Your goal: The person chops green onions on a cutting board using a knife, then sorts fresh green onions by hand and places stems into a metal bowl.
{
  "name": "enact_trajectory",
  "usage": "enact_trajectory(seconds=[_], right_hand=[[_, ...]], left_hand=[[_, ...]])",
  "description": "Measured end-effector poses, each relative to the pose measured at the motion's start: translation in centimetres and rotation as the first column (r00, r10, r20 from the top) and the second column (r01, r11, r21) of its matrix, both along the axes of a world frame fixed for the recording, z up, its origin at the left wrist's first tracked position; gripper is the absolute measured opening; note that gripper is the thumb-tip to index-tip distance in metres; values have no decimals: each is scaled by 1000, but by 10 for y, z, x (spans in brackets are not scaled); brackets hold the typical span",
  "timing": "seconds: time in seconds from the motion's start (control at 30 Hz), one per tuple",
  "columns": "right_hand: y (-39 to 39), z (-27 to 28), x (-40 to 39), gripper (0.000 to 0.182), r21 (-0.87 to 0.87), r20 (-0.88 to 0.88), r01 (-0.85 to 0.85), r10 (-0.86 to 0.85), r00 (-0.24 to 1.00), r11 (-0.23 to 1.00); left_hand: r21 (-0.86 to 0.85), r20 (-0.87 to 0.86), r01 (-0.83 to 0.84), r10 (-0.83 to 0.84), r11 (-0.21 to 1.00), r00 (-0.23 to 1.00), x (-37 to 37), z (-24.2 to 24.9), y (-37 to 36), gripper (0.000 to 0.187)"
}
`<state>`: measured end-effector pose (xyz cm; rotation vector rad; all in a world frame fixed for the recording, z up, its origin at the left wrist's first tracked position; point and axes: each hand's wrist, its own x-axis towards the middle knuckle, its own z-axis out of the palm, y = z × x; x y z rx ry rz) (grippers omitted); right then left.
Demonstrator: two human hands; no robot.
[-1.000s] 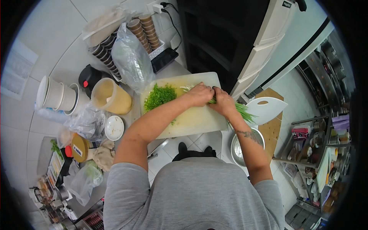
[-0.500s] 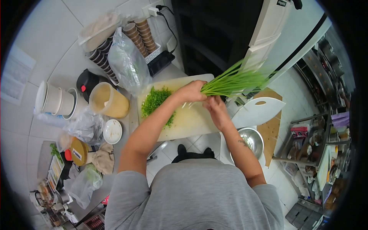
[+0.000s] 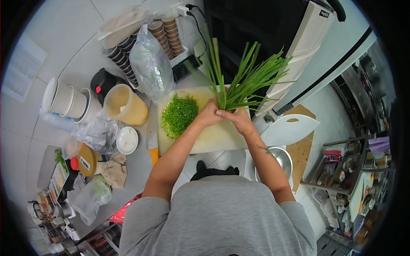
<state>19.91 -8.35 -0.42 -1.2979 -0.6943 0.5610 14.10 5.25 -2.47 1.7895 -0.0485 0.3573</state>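
Note:
Both my hands are wrapped round the lower end of a bunch of long green onions (image 3: 247, 83), above the cutting board (image 3: 213, 137). My left hand (image 3: 209, 114) closes on its left side and my right hand (image 3: 240, 120) grips it from the right, the two touching. The stalks fan away from me, some leaning left and most to the right. Left of my hands, a heap of finely chopped green onion (image 3: 179, 116) lies on the board. Beside the board's left edge rests a knife (image 3: 153, 156) with an orange handle.
On the left counter stand a tub of yellowish liquid (image 3: 126, 104), a small white dish (image 3: 127, 140) and a filled plastic bag (image 3: 151, 64). A white board with a handle hole (image 3: 290, 129) and a metal bowl (image 3: 279, 160) are to the right. Shelves (image 3: 341, 170) stand farther right.
The bunch has swung from pointing right to pointing more upward, its stalks spreading apart. My left arm has shifted off the chopped heap, and the knife now shows.

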Motion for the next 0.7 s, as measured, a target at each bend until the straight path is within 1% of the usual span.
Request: enact_trajectory(seconds=[0.03, 0.07, 0.13, 0.23, 0.33, 0.37, 0.43, 0.47, 0.57, 0.6, 0.63, 0.67, 0.7], right_hand=[[0, -2, 0, 70, 25, 18, 29, -30, 999, 999], [-2, -5, 3, 73, -14, -31, -21, 21, 999, 1000], [-6, -6, 14, 78, -81, -133, -125, 113, 985, 989], [-2, -8, 3, 85, 20, -48, -1, 2, 999, 1000], [-4, -10, -1, 86, 229, -288, 38, 30, 957, 973], [-5, -10, -3, 85, 280, -364, 60, 48, 930, 958], [-11, -1, -10, 83, 368, -507, 121, 90, 857, 922], [-16, -2, -12, 81, 403, -494, 87, 136, 859, 911], [-33, -38, -20, 64, 155, -583, 99, 10, 812, 983], [-44, -40, -23, 55, 11, -572, -61, 56, 819, 998], [-56, -42, -26, 47, -135, -568, -215, 103, 817, 967], [-65, -42, -29, 40, -276, -569, -358, 149, 809, 892], [-70, -40, -34, 34, -308, -425, -289, 141, 894, 907]], left_hand=[[-19, 35, 3, -2, 1000, 999, 3, -2, -2, 64], [-15, 1, -8, 8, 1000, 1000, 4, -4, -3, 64], [-3, -67, -27, 27, 1000, 997, 5, 8, -8, 63], [25, -11, -53, 53, 998, 999, 11, 7, -19, 59], [211, -115, -47, 73, 976, 991, 21, 8, -24, 55], [317, -152, 6, 44, 949, 987, 25, 9, -22, 53], [502, -236, 125, -4, 855, 972, 31, 33, -17, 49], [575, -174, 137, -43, 807, 984, 29, 44, -16, 45], [759, -379, 374, -106, 532, 919, 37, 64, -15, 42], [807, -334, 350, -121, 475, 935, 39, 49, -13, 41], [850, -289, 322, -142, 417, 947, 40, 21, -9, 40], [888, -243, 288, -166, 358, 956, 41, 5, -7, 39], [890, -259, 300, -160, 345, 953, 38, 4, -7, 40]])
